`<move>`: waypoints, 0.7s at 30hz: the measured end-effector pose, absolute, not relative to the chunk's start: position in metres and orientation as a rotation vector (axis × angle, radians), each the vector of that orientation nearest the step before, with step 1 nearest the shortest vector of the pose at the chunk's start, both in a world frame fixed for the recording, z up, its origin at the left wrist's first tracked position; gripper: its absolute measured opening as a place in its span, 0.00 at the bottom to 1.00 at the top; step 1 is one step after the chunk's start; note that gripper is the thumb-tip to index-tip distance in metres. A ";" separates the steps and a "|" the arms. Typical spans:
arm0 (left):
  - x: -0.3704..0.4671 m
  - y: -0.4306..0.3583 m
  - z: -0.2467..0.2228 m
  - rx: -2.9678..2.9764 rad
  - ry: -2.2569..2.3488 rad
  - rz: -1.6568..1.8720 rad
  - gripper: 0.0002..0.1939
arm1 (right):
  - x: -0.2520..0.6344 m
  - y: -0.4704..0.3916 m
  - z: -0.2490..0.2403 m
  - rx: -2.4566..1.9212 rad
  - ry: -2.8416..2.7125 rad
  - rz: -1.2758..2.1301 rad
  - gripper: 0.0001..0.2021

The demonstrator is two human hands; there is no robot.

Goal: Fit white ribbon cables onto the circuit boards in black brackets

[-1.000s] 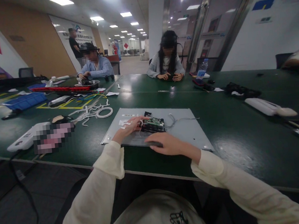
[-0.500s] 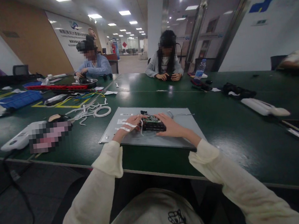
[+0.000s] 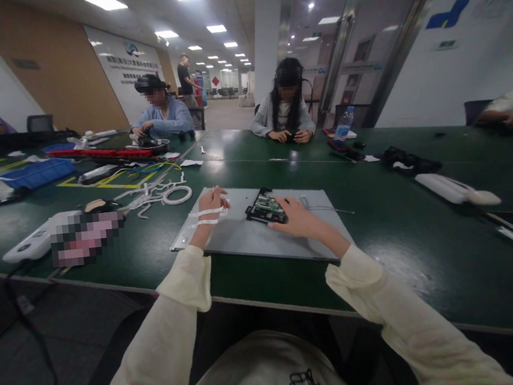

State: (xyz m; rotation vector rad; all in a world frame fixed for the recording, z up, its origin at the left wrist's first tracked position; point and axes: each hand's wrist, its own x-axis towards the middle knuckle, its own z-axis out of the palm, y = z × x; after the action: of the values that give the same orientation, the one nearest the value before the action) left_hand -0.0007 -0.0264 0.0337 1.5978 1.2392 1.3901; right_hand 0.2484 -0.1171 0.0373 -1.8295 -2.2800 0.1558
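Note:
A black electronic unit with an exposed green circuit board (image 3: 265, 207) lies on a flat light-grey panel (image 3: 238, 241) in front of me. My right hand (image 3: 297, 217) grips the unit's right side, thumb at the near edge and fingers over the far part. To the left of the unit, my left hand (image 3: 211, 209) is raised over the panel, apart from the unit. Its fingers are curled in; whatever may be between them is too small to make out. White strips (image 3: 208, 216) lie across the back of this hand and wrist.
Left of the panel lie loose white strips and a white ring (image 3: 177, 194). Farther left are a white device (image 3: 40, 236) and a blue tray (image 3: 37, 173). A grey cable (image 3: 330, 208) lies at the panel's right. Two people sit across the green table (image 3: 405, 226).
My left hand has let go of the unit and moved left, its fingers curling. The unit now sits tilted round under my right hand, which stays on it.

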 end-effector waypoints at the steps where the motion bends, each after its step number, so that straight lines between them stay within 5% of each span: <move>1: -0.001 -0.027 0.035 1.588 1.250 1.419 0.21 | 0.250 -0.119 0.040 -1.816 -2.308 0.202 0.44; 14: 0.003 -0.037 0.045 1.597 1.352 1.407 0.21 | 0.227 -0.120 0.055 -2.103 -2.295 -0.145 0.31; 21: 0.003 -0.038 0.046 1.577 1.307 1.425 0.22 | 0.248 -0.101 0.119 -1.933 -2.708 0.278 0.30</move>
State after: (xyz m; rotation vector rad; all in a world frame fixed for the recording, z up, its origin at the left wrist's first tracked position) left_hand 0.0028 -0.0379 0.0462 1.5770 1.3074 1.4248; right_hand 0.2475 -0.1007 0.1185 -1.9331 -2.7080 0.2777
